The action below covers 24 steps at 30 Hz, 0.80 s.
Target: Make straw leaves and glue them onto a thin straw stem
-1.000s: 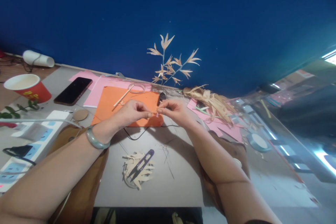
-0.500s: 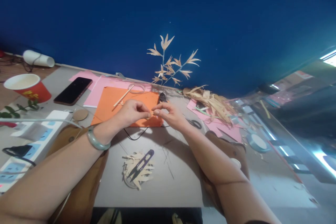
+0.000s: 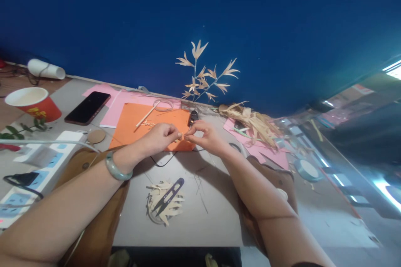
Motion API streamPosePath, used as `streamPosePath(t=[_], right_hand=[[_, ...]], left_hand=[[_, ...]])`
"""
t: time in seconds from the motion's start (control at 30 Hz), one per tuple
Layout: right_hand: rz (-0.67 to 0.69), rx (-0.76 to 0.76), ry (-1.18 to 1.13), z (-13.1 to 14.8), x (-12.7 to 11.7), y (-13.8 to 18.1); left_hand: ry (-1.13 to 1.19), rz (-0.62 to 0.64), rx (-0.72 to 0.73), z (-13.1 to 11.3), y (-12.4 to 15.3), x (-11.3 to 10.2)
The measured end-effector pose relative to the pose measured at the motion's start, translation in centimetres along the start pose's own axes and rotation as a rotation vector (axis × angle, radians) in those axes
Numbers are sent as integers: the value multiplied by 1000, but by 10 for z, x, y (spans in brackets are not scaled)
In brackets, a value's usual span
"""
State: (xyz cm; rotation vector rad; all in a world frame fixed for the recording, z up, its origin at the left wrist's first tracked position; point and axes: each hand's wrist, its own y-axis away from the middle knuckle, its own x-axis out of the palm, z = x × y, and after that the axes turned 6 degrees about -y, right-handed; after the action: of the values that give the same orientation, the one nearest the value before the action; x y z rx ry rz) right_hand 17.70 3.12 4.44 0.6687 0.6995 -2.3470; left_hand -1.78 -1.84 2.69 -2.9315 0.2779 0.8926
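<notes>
Over the front edge of an orange sheet, my left hand is closed in a pinch. My right hand faces it, thumb and forefinger also pinched, the fingertips of both almost meeting. Whatever sits between the fingertips is too small to make out. A thin wooden stick and small pale scraps lie on the sheet behind my left hand. Nearer to me, dark thread snips rest on a pile of pale strips. Beyond my hands stands a branch with pale husk flowers.
Dried husks lie on pink paper at the right, near a roll of tape. To the left are a phone, a red paper cup and a white power strip. A blue wall closes off the back.
Both hands have shifted slightly; the left moved a little lower and to the right. The right thumb and forefinger now form a clearer pinch. The things on the table stay put.
</notes>
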Motion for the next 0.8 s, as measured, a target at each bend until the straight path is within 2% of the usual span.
streamPosePath(t=[0.17,0.33,0.53,0.7,0.8], right_hand=[[-17,-26,15,0,-1,1],[-13,-86,53,-2,-4,1],[3,-171,145,-7,-7,-1],[71,-228,220,-8,-9,0],[106,-249,257,-8,-8,0]], left_hand=[[-18,61,-27,4,-1,0],[76,87,-32,-1,0,-1],[338,128,-207,-9,1,-1],[391,63,-249,-6,-1,0],[187,-32,-195,0,-2,-2]])
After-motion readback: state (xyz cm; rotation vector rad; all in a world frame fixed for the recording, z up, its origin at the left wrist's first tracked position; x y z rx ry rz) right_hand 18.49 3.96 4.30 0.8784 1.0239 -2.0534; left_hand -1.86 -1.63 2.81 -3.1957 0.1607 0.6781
